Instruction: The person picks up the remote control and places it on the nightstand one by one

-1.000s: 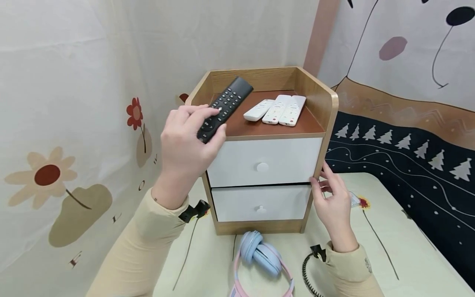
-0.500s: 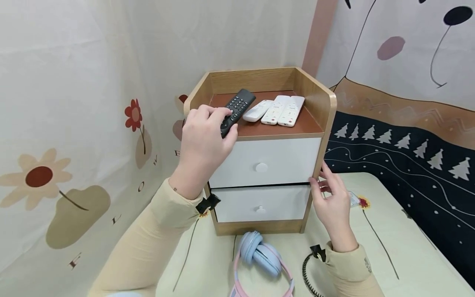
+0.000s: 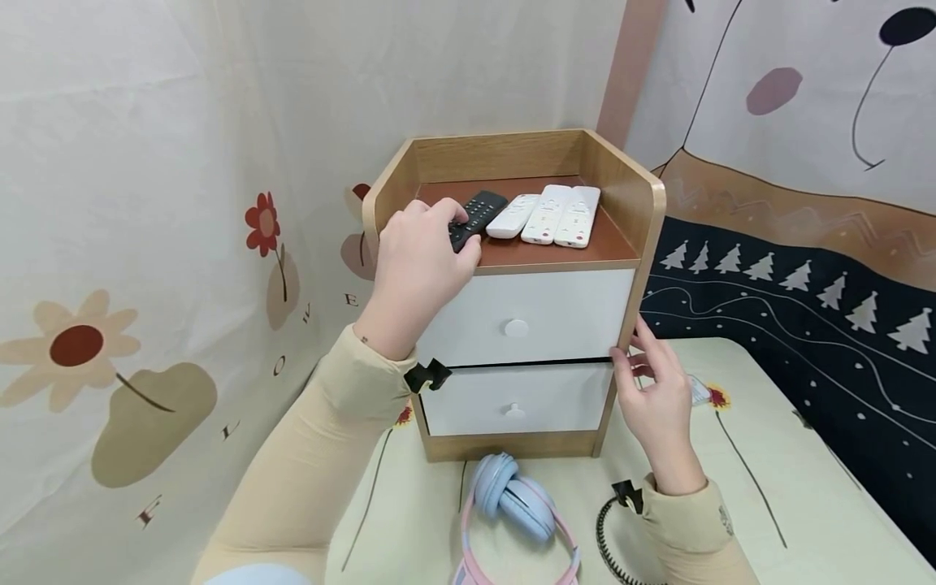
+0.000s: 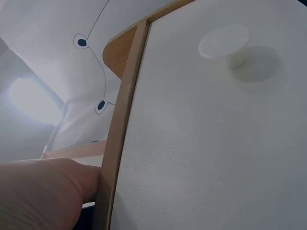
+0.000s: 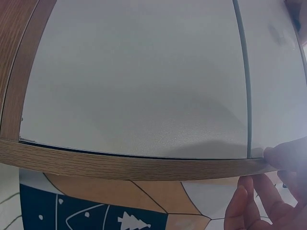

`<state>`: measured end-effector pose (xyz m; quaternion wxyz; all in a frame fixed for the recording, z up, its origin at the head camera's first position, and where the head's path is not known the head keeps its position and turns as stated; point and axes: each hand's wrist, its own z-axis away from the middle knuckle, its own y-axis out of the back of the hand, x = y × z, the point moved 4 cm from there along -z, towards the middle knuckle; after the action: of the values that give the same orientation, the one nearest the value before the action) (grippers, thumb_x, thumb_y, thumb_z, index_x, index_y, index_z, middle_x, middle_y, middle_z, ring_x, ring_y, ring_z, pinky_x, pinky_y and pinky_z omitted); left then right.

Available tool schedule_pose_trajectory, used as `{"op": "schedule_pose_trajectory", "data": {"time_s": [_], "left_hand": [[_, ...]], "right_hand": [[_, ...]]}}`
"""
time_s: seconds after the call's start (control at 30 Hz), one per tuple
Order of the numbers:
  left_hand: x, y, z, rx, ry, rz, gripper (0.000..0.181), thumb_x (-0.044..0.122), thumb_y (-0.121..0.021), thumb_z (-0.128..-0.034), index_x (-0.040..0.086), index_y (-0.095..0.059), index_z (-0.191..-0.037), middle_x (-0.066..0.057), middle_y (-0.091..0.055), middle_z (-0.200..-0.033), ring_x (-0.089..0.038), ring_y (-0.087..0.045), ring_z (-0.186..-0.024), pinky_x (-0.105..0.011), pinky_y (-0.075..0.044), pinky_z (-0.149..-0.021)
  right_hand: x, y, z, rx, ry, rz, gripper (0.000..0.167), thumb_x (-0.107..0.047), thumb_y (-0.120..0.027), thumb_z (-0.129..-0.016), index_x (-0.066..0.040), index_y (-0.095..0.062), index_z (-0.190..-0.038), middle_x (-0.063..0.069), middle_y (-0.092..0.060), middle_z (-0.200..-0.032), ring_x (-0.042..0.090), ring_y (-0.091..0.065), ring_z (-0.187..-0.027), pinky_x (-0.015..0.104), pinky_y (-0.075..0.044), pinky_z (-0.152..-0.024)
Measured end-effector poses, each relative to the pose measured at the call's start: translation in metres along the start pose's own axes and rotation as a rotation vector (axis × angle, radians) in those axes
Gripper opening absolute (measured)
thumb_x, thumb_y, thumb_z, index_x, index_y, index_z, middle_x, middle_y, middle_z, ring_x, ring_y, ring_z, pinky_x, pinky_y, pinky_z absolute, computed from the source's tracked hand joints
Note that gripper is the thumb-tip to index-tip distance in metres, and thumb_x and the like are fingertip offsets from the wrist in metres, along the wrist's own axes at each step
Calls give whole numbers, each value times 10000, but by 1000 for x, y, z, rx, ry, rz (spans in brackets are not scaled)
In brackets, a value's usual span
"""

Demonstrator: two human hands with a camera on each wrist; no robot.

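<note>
In the head view, my left hand [image 3: 424,256] holds a black remote control [image 3: 478,215] by its near end, low over the brown top shelf of a small wooden cabinet [image 3: 521,447]; whether it touches the shelf I cannot tell. Just right of it lie three white remote controls [image 3: 547,213] side by side. My right hand [image 3: 654,398] grips the cabinet's right edge, thumb at the front and fingers at the outer side, as the right wrist view also shows with its fingertips [image 5: 247,184]. The left wrist view shows part of the left hand [image 4: 48,191] but no remote.
Two white drawers with round knobs, an upper drawer [image 3: 468,325] and a lower drawer [image 3: 468,402], are closed. Blue and pink headphones [image 3: 522,512] lie before the cabinet on the pale tablecloth [image 3: 731,422]. A coiled black cable [image 3: 603,536] hangs by the right wrist. Printed curtains surround the table.
My left hand has moved right and down with the black remote control, from in front of the shelf to low beside the white ones. The right hand has stayed on the cabinet edge.
</note>
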<state>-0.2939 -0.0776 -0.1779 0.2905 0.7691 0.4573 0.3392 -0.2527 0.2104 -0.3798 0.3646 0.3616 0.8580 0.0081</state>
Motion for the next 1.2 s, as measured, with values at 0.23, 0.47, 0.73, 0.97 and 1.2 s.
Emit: {"op": "schedule_pose_trajectory", "data": {"time_s": [0.23,0.47,0.73,0.97,1.2], "left_hand": [[-5,-6,-13,-104,70,27,354,346,-696,-1045,139,-735,-1330,-136,-746,-1264,-324,-664,-1187,-516,-538,-1043],[-6,-10,-20,-164,94,28,376,381,-696,-1043,175,-742,-1355,-103,-742,-1347,-300,-672,-1200,-487,-548,-1033],[-10,-13,-24,-236,94,16,459,392,-655,-1037,248,-701,-1471,-47,-737,-1429,-294,-656,-1114,-441,-551,-942],[-10,-13,-23,-271,101,7,511,406,-626,-1052,276,-646,-1546,-50,-700,-1509,-317,-630,-1082,-443,-544,-921],[-10,-13,-21,-249,88,16,506,423,-630,-1053,268,-654,-1534,-72,-704,-1496,-354,-627,-1197,-479,-516,-1056]], "right_hand": [[-3,-2,0,6,3,7,603,-12,-746,-1008,-76,-586,-1586,264,-741,-1225,-219,-523,-920,-24,-448,-847],[-2,-2,1,2,-4,8,608,-21,-752,-1010,-81,-582,-1590,263,-734,-1232,-213,-531,-921,-24,-449,-854],[-3,-3,1,2,-2,15,607,-29,-754,-1010,-81,-583,-1590,263,-734,-1231,-225,-524,-920,-27,-446,-855],[-3,-3,1,5,3,10,609,-26,-756,-1007,-85,-586,-1588,262,-740,-1231,-215,-531,-919,-21,-453,-850],[-3,-3,1,4,7,16,606,-33,-758,-1009,-86,-587,-1588,257,-744,-1235,-213,-530,-923,-23,-451,-852]]}}
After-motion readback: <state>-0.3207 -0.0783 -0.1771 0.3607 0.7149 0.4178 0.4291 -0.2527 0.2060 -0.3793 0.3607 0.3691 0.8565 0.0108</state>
